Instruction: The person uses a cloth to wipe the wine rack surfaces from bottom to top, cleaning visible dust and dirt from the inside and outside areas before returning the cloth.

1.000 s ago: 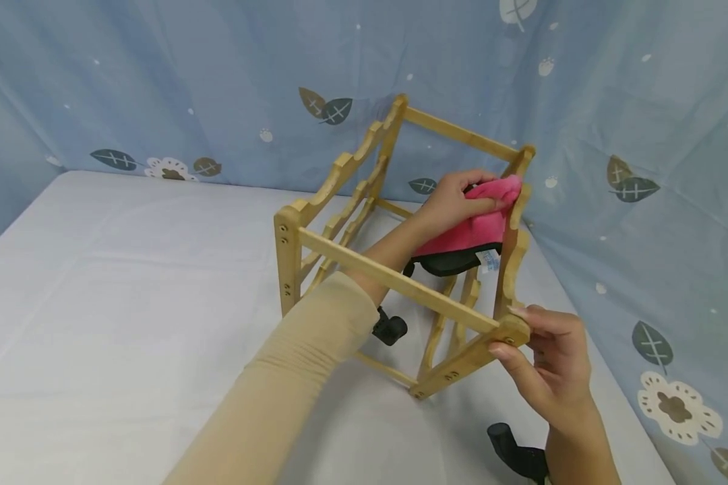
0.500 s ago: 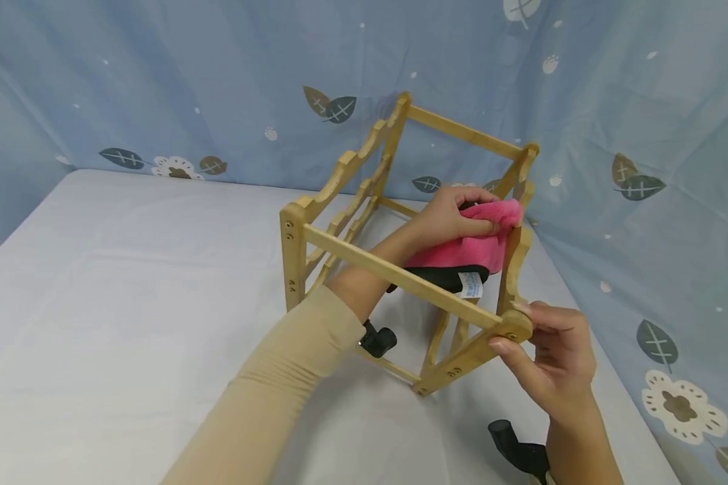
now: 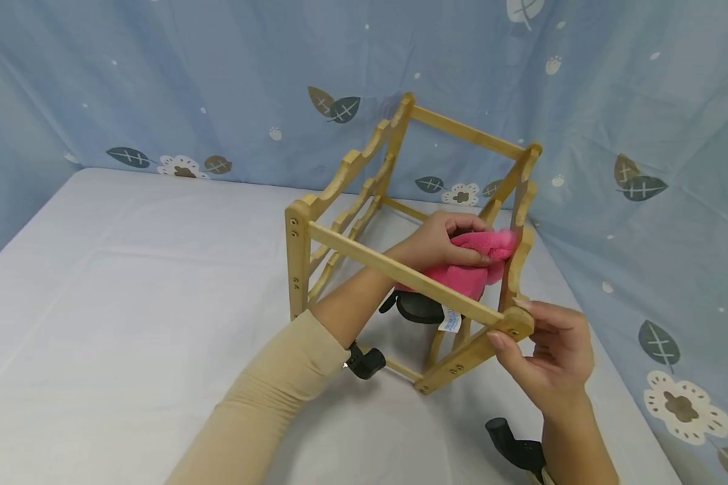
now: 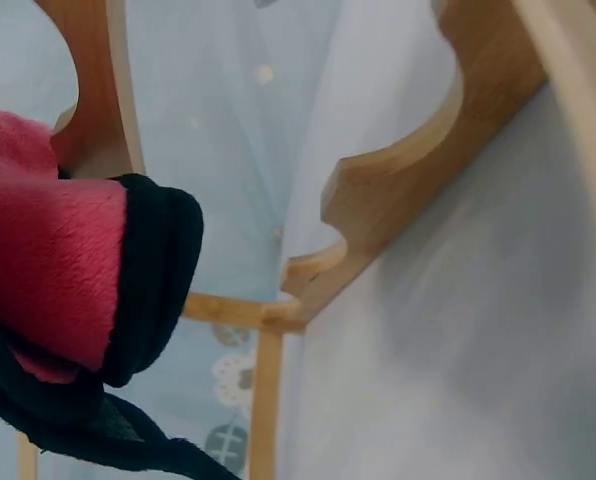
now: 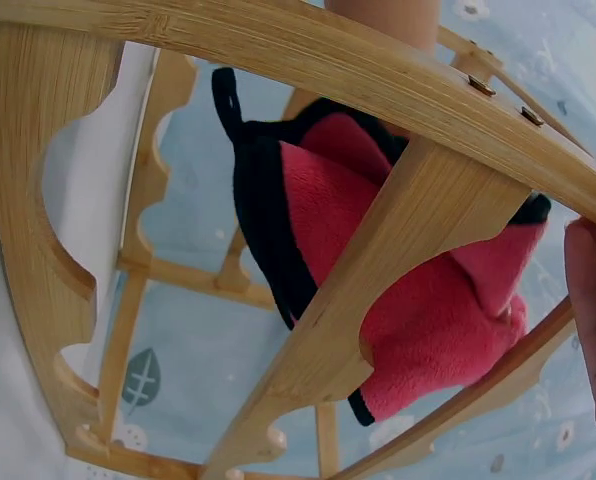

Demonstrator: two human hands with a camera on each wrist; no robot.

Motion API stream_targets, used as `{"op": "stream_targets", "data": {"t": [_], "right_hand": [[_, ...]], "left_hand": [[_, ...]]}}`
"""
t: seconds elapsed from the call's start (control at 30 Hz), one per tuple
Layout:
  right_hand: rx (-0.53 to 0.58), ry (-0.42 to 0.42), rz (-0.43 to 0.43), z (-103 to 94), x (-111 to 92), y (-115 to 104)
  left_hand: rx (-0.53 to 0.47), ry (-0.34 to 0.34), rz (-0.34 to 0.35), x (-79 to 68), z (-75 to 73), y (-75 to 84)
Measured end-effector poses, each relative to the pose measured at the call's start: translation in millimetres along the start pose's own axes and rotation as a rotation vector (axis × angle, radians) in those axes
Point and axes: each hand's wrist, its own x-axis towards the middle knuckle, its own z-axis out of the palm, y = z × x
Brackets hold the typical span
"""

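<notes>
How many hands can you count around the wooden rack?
2. The left hand is inside the wooden rack, gripping the pink cloth. The right hand pinches the rack's near right corner. No other hand seems hidden.

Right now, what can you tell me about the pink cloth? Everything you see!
The cloth looks soft and fuzzy, pink with black edging, a small black loop and a white tag with blue print. It's folded and bunched up. The left hand grips it inside the wooden rack, near one side; whether they touch is unclear.
</notes>
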Motion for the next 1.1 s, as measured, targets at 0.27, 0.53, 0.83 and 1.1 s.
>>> {"op": "stream_targets", "data": {"t": [0.27, 0.53, 0.83, 1.1], "right_hand": [[0.034, 0.002, -0.022, 0.0, 2, 1], [0.123, -0.003, -0.044, 3.1, 7, 2], [0.101, 0.001, -0.037, 0.9, 6, 4], [0.068, -0.004, -0.011, 0.0, -1, 2]], "left_hand": [[-0.057, -0.225, 0.116, -25.2, 1.5, 9.8], [-0.137, -0.478, 0.145, -39.4, 3.3, 26.1], [-0.018, -0.299, 0.15, -0.7, -24.1, 14.6], [0.233, 0.172, 0.147, 43.4, -33.9, 8.1]]}}
